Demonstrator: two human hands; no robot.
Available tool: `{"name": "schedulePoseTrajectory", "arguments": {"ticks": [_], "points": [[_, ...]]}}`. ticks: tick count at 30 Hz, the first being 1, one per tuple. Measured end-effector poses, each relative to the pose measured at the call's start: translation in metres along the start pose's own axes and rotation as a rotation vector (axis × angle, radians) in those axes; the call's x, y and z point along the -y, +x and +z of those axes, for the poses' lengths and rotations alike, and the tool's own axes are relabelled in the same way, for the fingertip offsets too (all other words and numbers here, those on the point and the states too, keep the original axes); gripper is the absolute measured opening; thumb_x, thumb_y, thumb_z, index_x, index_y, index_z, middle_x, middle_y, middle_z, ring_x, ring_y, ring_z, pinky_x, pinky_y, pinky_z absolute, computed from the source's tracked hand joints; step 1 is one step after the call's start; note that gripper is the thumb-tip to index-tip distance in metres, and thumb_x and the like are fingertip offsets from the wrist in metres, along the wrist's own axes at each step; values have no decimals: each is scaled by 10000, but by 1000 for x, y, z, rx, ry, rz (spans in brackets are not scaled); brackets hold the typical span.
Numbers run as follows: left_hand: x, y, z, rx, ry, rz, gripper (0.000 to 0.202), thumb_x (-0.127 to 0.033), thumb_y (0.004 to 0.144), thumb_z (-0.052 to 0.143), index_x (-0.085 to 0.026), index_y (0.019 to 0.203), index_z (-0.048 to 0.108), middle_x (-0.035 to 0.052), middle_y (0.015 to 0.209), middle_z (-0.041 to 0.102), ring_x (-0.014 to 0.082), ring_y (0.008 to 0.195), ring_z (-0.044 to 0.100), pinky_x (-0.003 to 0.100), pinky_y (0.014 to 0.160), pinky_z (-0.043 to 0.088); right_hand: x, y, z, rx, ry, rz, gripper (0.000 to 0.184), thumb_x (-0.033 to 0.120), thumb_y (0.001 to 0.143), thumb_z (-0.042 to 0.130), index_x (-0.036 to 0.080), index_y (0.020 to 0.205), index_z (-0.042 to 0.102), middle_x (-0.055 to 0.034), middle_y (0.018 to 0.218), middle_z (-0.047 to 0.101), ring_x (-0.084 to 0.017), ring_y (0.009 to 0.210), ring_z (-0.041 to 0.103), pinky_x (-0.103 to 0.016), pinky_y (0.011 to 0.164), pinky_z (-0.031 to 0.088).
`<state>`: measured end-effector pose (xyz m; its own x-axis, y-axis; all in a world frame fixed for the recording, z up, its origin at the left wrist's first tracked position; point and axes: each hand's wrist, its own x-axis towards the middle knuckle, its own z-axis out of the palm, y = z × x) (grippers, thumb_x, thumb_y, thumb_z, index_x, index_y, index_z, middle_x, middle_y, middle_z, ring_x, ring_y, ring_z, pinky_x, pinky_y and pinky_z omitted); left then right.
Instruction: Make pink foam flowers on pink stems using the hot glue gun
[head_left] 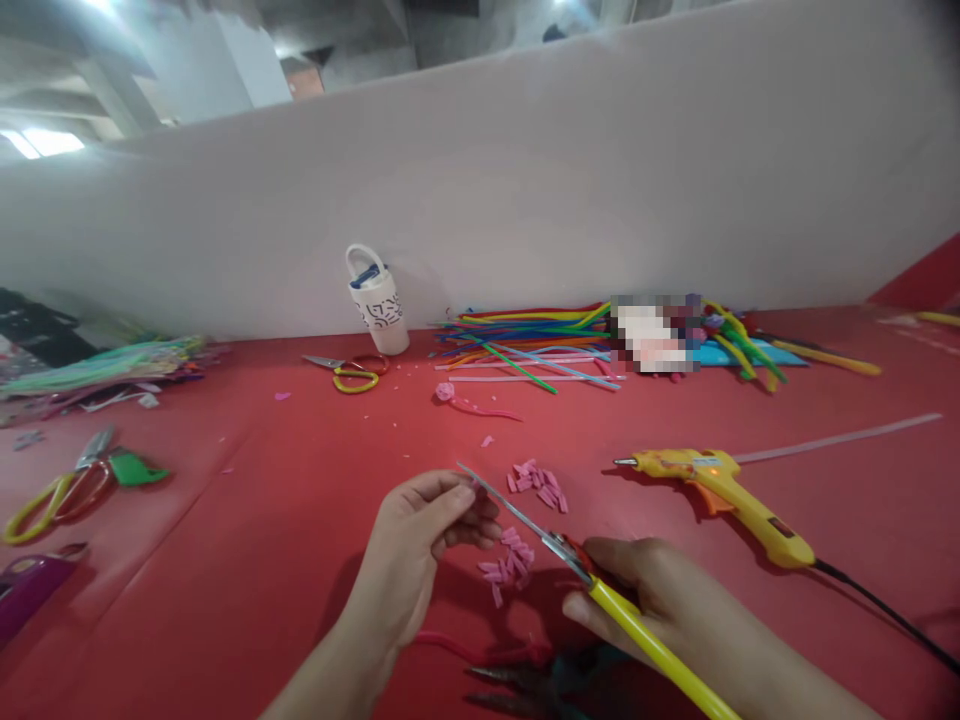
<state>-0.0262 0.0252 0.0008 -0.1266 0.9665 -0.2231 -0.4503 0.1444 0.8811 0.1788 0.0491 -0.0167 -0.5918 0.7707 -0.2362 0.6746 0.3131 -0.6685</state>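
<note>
My right hand [637,590] is closed around scissors [574,562] with yellow and red handles, seen nearly edge-on. Their thin blades point up and left, reaching the fingertips of my left hand [431,515]. That hand has thumb and forefinger pinched together beside the blade tips; whatever lies between them is too small and hidden to name. Two small heaps of pink cut strips, an upper pile [538,483] and a lower pile [510,562], lie on the red table just right of my left hand.
To the right lies a yellow hot glue gun [720,485] with a glue stick. Dark pliers [540,685] sit near my body. Behind are a white tumbler [381,312], scissors [352,373], a small pink flower [445,392] and coloured pipe cleaners [525,335]. More scissors [67,485] rest at left.
</note>
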Motion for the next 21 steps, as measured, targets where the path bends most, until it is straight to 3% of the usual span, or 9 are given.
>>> {"name": "schedulePoseTrajectory", "arguments": {"ticks": [11,21], "points": [[-1,1,-1,-38,42,6,59,-162,629,683,-119,603,652,31,526,661,118,441,597,210,468,467,3,-5,-1,18,-97,-9,374,535,812,442,194,691,532,-41,637,621,-158,533,527,-244,480,303],[-2,0,-2,-25,51,3,78,-165,644,675,-119,591,642,29,523,659,110,439,597,192,459,459,3,-1,-1,36,-66,3,393,523,829,430,183,647,503,-41,627,607,-149,541,481,-248,484,287]]}}
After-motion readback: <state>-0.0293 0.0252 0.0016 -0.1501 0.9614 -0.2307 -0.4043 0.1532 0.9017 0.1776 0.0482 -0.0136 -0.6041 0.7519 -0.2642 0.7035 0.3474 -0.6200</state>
